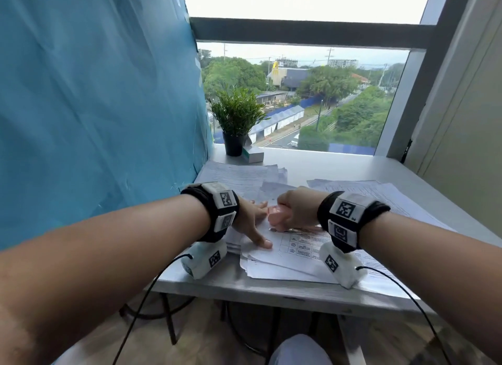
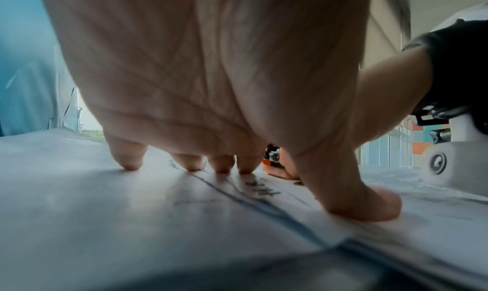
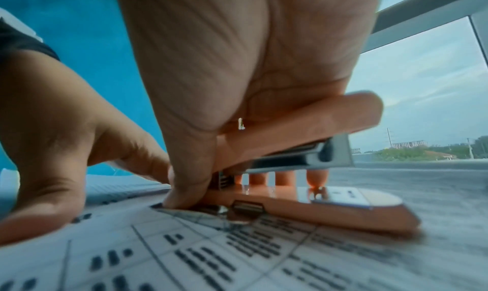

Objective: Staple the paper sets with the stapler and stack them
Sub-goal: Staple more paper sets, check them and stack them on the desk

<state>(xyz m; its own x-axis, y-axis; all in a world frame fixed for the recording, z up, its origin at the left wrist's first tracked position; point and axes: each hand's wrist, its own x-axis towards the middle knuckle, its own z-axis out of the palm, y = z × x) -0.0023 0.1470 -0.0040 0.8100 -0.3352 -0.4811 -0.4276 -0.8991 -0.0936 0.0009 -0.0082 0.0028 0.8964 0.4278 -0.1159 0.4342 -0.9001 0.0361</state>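
A pink stapler [image 1: 277, 215] [image 3: 311, 203] stands on a printed paper set [image 1: 293, 249] [image 3: 237, 253] at the table's front middle. My right hand [image 1: 297, 208] [image 3: 237, 86] grips the stapler from above, palm on its top arm and fingers curled round the far side. The stapler's mouth stands agape, its base flat on the sheet. My left hand [image 1: 252, 223] [image 2: 211, 86] presses the paper flat with spread straight fingers, just left of the stapler. Its thumb [image 2: 369, 203] holds the sheet's edge down.
More loose sheets lie at the back left [image 1: 239, 174] and along the right side [image 1: 394, 199] of the white table [image 1: 339, 161]. A potted plant [image 1: 235, 120] and a small box [image 1: 254, 154] stand by the window. A blue sheet hangs on the left.
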